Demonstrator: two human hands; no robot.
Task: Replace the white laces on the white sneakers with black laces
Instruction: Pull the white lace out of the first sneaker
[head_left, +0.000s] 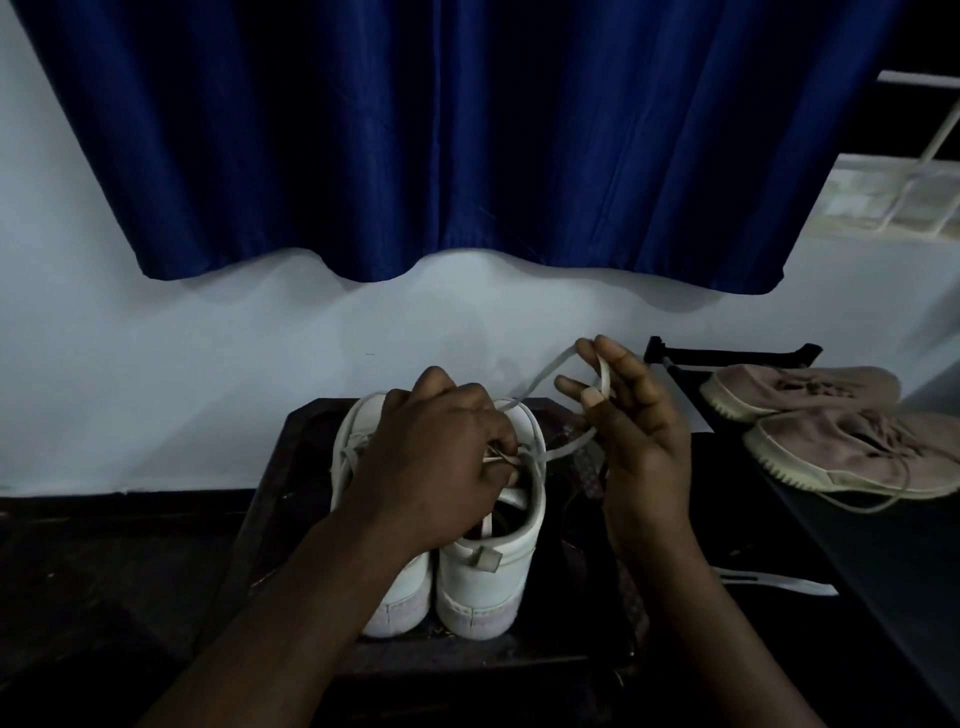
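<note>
**Unlacing without a snag**

A blue curtain (415, 130) hangs behind the dark table (291, 467), where the white sneakers (488, 587) stand side by side, heels toward the camera. A beige pair (831, 447) lies well apart to the right.

The left hand (431, 457) rests on top of the sneakers, fingers curled and pinching lace at the eyelets. The right hand (639, 441) is raised just beside them, fingers curled round a loop of the white lace (540, 379), which runs from the shoe up to it.

The task looks early: no black lace is visible. Brace the shoe with the left hand, draw along the eyelet's line, and loosen each crossing before tugging. A loose lace (774, 581) lies near the right forearm.
</note>
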